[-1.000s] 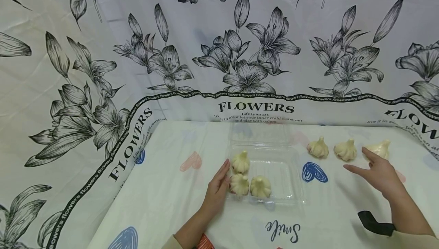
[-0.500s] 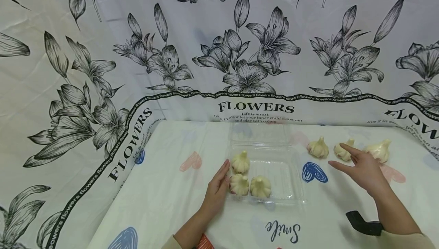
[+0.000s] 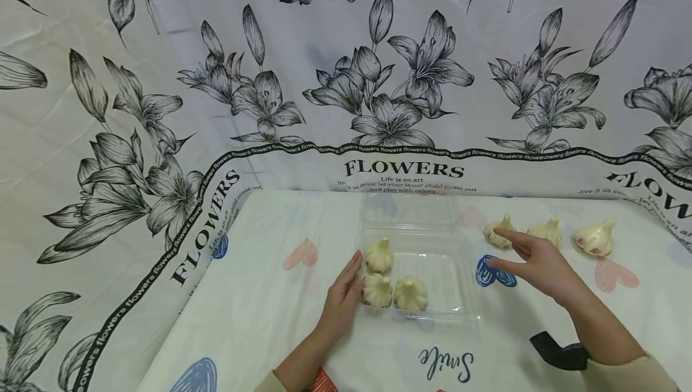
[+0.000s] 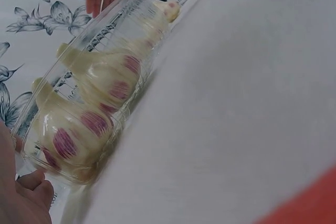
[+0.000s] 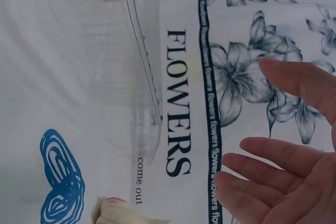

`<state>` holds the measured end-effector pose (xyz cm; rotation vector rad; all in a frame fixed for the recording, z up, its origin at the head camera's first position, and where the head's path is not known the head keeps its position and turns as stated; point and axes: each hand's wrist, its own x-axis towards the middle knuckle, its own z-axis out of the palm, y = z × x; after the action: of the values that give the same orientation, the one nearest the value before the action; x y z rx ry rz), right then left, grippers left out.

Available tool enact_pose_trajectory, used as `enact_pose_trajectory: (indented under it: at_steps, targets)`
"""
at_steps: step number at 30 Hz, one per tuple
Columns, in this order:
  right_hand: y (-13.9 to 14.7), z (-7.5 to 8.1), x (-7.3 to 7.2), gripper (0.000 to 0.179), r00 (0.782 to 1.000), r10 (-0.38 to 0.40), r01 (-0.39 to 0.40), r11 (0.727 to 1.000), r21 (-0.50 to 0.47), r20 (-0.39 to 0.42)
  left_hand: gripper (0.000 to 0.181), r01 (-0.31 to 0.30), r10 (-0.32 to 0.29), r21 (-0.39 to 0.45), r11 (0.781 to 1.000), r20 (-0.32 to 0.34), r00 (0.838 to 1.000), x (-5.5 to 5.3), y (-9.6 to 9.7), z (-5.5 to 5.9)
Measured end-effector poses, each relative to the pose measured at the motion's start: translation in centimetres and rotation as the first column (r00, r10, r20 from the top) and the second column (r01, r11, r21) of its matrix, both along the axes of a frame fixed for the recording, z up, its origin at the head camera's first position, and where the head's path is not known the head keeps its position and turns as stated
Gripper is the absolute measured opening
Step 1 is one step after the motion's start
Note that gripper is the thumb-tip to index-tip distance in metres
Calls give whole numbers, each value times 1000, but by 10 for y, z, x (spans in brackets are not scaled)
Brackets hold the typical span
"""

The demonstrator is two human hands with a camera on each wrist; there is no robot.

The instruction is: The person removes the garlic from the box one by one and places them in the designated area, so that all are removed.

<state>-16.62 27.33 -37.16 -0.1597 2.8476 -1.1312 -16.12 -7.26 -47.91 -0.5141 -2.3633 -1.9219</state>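
The left hand (image 3: 340,293) lays straight fingers along the left side of the clear box (image 3: 446,272) at lower centre, probably steadying it around three garlic bulbs (image 3: 411,295). At right, three loose bulbs (image 3: 594,238) line up, seemingly for easy reach; the right hand (image 3: 543,266), thumb and fingers wide, holds none.

In the head view, I am seeing the right hand (image 3: 546,269) partly hiding the middle loose garlic bulb (image 3: 548,230). The left wrist view is cropping a red object (image 4: 310,205).
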Motion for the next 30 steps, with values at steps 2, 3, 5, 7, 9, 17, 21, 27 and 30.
enact_pose_trajectory:
  at_steps: [2,3,5,7,9,17,21,27,30]
  targets:
    - [-4,2,1,73,999,38,-38,999,9,-13,43,1,-1,2,1000,-2,1000,0,0,-1]
    - [-6,3,2,72,998,57,-57,998,13,-19,43,1,-1,4,1000,-4,1000,0,0,-1]
    - [-10,4,3,71,995,92,-92,996,10,-27,43,0,0,3,1000,-3,1000,0,0,-2]
    - [-15,5,4,71,992,123,-123,992,5,-32,43,1,-1,2,1000,-10,1000,0,0,-2]
    - [-20,6,6,69,988,153,-154,988,-14,-37,43,3,-3,4,1000,-11,1000,0,0,-2]
    - [-43,11,3,67,962,268,-269,963,-9,-56,43,-3,3,10,1000,-25,1000,-2,0,-3]
    - [-56,10,2,69,944,331,-331,944,10,-11,43,-1,1,12,1000,-29,1000,-1,0,-3]
    - [-75,5,2,66,922,382,-385,922,47,57,43,-5,5,7,1000,-29,1000,-1,0,-2]
    - [-84,2,0,64,903,422,-427,902,60,79,43,-11,11,7,1000,-28,1000,-2,0,-2]
